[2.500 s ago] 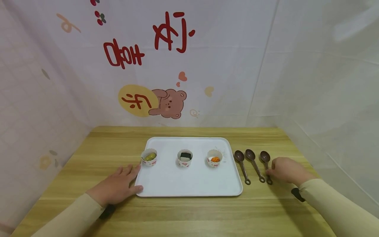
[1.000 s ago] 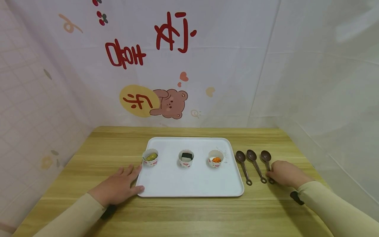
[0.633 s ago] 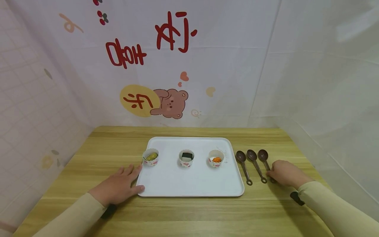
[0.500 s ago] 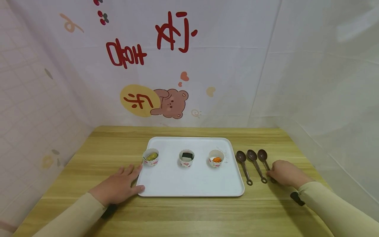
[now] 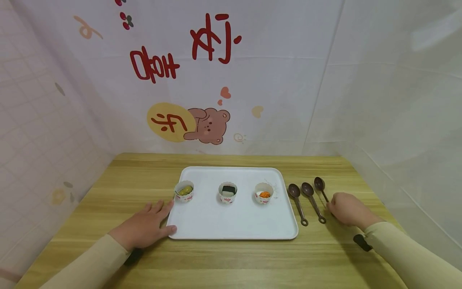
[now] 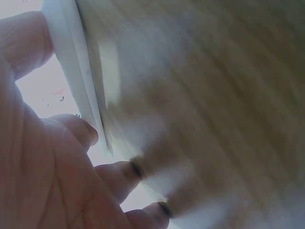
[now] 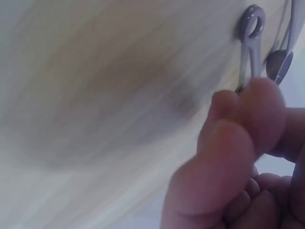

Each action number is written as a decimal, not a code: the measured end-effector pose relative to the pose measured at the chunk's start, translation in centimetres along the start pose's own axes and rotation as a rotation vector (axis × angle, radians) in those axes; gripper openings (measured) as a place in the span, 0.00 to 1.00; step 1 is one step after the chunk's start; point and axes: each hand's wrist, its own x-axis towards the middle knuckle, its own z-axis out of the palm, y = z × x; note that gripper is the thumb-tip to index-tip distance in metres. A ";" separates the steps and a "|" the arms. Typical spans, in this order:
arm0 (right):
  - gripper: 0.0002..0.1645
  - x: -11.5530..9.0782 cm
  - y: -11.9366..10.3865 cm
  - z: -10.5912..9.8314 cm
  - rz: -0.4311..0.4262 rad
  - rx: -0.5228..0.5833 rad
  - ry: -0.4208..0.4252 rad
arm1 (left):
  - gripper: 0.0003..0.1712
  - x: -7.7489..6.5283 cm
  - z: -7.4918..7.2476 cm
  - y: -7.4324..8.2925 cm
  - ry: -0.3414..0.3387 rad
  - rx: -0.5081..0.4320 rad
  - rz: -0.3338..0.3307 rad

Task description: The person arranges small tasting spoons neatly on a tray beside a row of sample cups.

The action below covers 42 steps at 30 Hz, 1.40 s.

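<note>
My right hand (image 5: 348,209) pinches the handle of the rightmost brown spoon (image 5: 319,184), whose bowl points away toward the wall. The hand covers this spoon's lower handle. Two like spoons, a middle one (image 5: 313,199) and a left one (image 5: 298,203), lie beside it. In the right wrist view a ring-ended spoon handle (image 7: 252,28) shows just past the curled fingers. My left hand (image 5: 144,226) lies with spread fingers at the left edge of a white tray (image 5: 231,224), thumb over its rim. The left wrist view shows the fingertips along this edge.
Three paper cups stand in a row on the tray: a left cup (image 5: 185,197) with green pieces, a middle cup (image 5: 227,199) with a black-and-white piece, and a right cup (image 5: 263,199) with something orange. Printed white cloth (image 5: 274,80) surrounds the wooden table (image 5: 231,261).
The rightmost spoon's bowl has shifted left, then farther away, and now looks narrower and turned. The right hand has moved only slightly. The left hand keeps its place on the tray edge.
</note>
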 end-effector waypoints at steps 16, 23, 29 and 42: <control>0.18 0.3 -3.2 -0.6 -0.012 0.074 0.080 | 0.53 0.0 0.0 0.0 0.001 -0.002 0.000; 0.18 0.3 -4.8 -0.5 0.003 0.160 0.060 | 0.54 0.0 0.1 0.0 -0.006 -0.002 -0.007; 0.16 0.5 -5.8 -0.1 -0.001 0.236 0.037 | 0.54 0.1 0.2 0.0 -0.008 -0.004 -0.009; 0.09 0.8 -7.7 0.4 -0.023 0.357 0.060 | 0.54 0.0 0.1 0.1 -0.013 -0.012 -0.018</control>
